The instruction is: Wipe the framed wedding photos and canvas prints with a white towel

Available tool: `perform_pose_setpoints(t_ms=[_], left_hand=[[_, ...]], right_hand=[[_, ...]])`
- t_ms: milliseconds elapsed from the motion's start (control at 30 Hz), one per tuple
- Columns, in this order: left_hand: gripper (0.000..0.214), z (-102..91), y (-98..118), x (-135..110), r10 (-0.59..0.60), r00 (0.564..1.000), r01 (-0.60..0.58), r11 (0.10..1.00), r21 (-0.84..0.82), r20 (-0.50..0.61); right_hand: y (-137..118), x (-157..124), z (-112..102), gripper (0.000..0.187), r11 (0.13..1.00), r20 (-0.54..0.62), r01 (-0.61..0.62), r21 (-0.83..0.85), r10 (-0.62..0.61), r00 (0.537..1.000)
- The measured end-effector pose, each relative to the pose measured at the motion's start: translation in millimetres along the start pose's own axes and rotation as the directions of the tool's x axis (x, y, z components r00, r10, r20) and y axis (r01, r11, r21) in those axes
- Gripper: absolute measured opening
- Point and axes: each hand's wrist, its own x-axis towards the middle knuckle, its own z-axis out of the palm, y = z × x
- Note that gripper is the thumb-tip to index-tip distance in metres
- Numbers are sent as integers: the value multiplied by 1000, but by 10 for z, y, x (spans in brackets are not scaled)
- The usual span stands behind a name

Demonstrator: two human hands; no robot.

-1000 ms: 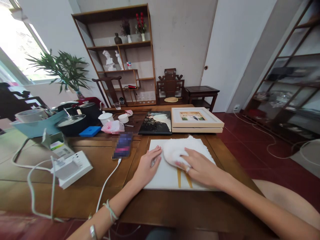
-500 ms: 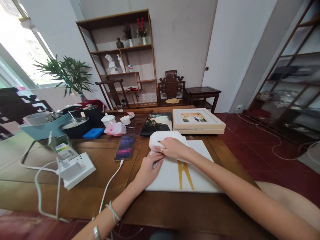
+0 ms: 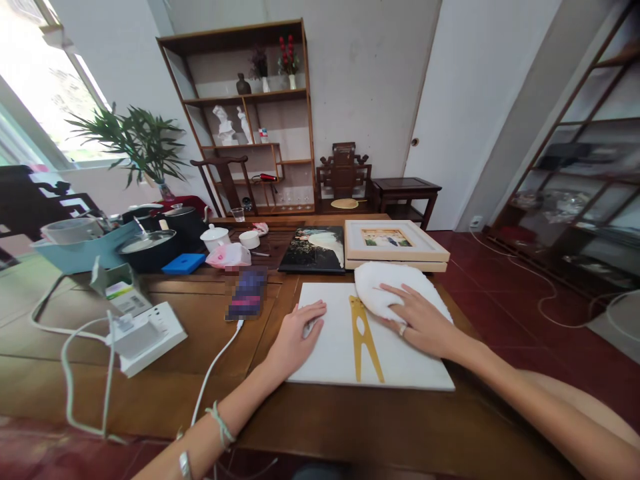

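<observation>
A white board or canvas [image 3: 320, 357] with a yellow, long-legged shape [image 3: 361, 333] on it lies flat on the wooden table. My right hand [image 3: 420, 320] rests spread on a fluffy white cloth [image 3: 385, 283], pressing it against the board's upper right part; the fingers lie over the cloth rather than wrapped round it. At the board's left edge my left hand [image 3: 299, 339] lies with its fingers stretched out, touching the surface. The cloth hides the board's top right corner. The yellow shape is uncovered, with a hole in its middle.
Behind the board lie a dark picture panel [image 3: 313, 248] and a light-framed picture [image 3: 400, 250]. To the left are a charging phone [image 3: 247, 293], a white box [image 3: 153, 340], a blue box [image 3: 183, 263], a pot [image 3: 147, 247] and a blue bin [image 3: 75, 257]. White cables cross the tabletop.
My right hand has slid the cloth rightward across the board, and its fingers have spread. The yellow shape's upper part now shows. My left hand has stayed at the left edge.
</observation>
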Motion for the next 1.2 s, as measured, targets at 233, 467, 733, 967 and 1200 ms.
perform_pose_setpoints(t_ms=[233,467,733,967,1200], left_hand=[[30,20,-31,3,-4,1000,4,1000,9,0],[30,23,-32,-3,-4,1000,4,1000,5,5],[29,9,-11,2,13,1000,-13,1000,-7,-3],[29,13,-18,-7,11,1000,-11,1000,10,2],[30,24,-50,8,14,1000,-14,1000,18,-3]], right_hand=[[-398,-578,-244,32,989,140,-33,141,13,990],[-556,-879,-446,27,975,336,-103,199,31,941],[-145,-17,-116,33,998,97,-34,44,30,995],[-96,104,14,36,996,31,-10,-92,13,999],[-524,-688,-335,26,993,236,-36,110,9,972]])
